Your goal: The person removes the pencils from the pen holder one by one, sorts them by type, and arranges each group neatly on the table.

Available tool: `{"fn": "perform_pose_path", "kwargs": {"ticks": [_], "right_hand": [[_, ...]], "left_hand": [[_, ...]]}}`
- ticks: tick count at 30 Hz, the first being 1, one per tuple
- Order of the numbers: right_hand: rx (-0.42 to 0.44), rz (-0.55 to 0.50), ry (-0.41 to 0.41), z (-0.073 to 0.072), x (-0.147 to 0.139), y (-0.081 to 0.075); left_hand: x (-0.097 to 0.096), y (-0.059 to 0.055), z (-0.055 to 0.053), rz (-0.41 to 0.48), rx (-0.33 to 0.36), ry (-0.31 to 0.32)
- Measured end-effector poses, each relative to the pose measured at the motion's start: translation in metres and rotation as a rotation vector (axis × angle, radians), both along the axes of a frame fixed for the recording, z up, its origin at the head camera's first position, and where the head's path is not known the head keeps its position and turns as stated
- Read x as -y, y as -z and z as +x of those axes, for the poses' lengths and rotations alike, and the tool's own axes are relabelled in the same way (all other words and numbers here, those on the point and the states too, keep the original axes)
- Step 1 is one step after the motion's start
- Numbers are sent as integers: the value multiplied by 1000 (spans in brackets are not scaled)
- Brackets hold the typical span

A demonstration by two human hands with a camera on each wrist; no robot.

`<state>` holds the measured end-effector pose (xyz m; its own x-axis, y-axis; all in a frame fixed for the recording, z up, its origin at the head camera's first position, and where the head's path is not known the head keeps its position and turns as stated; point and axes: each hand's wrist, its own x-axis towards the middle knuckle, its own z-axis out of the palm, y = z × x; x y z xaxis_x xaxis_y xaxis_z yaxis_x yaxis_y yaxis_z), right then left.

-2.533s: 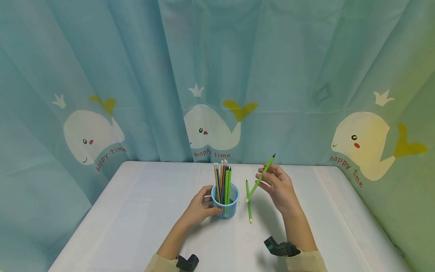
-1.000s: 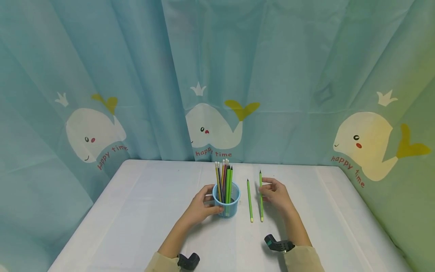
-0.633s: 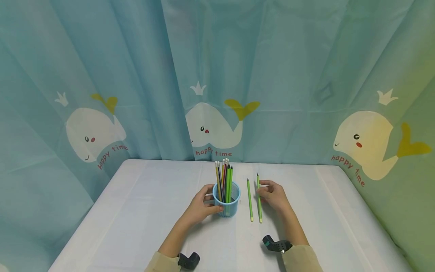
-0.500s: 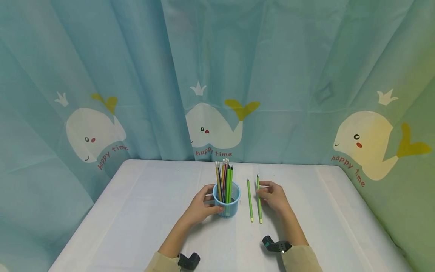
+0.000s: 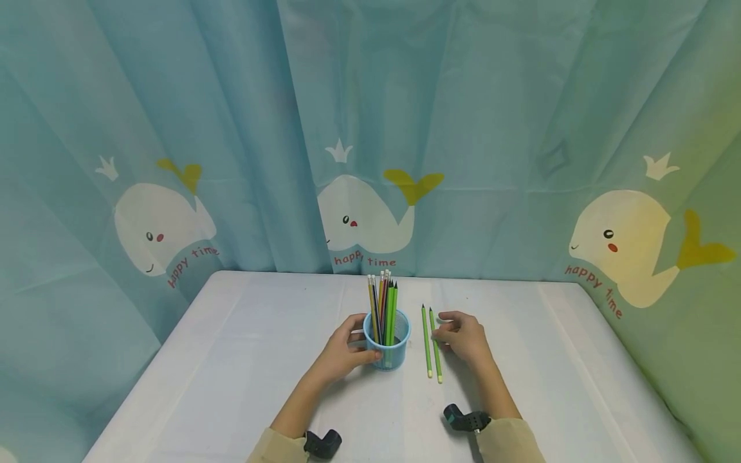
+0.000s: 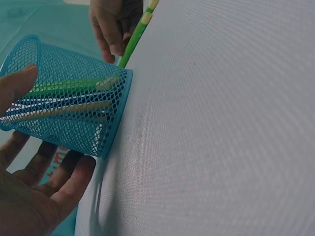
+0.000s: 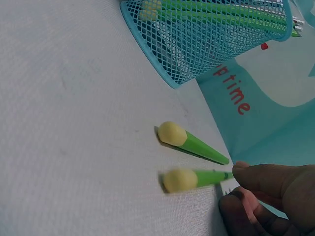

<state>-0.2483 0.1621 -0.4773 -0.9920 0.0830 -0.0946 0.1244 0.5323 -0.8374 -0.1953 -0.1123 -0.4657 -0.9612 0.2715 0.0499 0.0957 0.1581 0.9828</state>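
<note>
A light blue mesh pencil cup (image 5: pixel 395 357) stands upright on the table, holding several pencils: green ones (image 5: pixel 389 318) with black points up, others with white ends up. My left hand (image 5: pixel 338 352) holds the cup from its left side, thumb in front and fingers behind. To the right of the cup, a green pencil (image 5: pixel 427 347) with a pale yellow end lies on the white cloth. Close beside it is a second, matching pencil (image 5: pixel 437 364), which my right hand (image 5: pixel 466 337) pinches between thumb and fingers. Its yellow end is slightly blurred in the right wrist view.
A white cloth-covered table (image 5: pixel 260 386) carries everything. Behind it hangs a blue-green curtain (image 5: pixel 492 128) printed with whales and crowns. Dark wrist cameras (image 5: pixel 323 444) are strapped at both sleeves (image 5: pixel 509 440).
My right hand has lowered the tilted green pencil to the table, lined it up with the other one and brought it left, closer to it. The left hand has stayed on the cup.
</note>
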Motion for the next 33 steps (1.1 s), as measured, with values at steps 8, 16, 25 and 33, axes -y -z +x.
{"fn": "perform_pose_path", "kwargs": {"ticks": [8,16,25,33], "right_hand": [[-27,12,-11,0,0,-1],[-72,-44,-75,2,1,-11],[-131,-125,-167,8,14,-28],[-172,-195,-260,13,23,-39]], "left_hand": [[0,2,0,7,5,-2],[0,2,0,7,12,-1],[0,3,1,6,13,-4],[0,1,0,18,18,-6]]}}
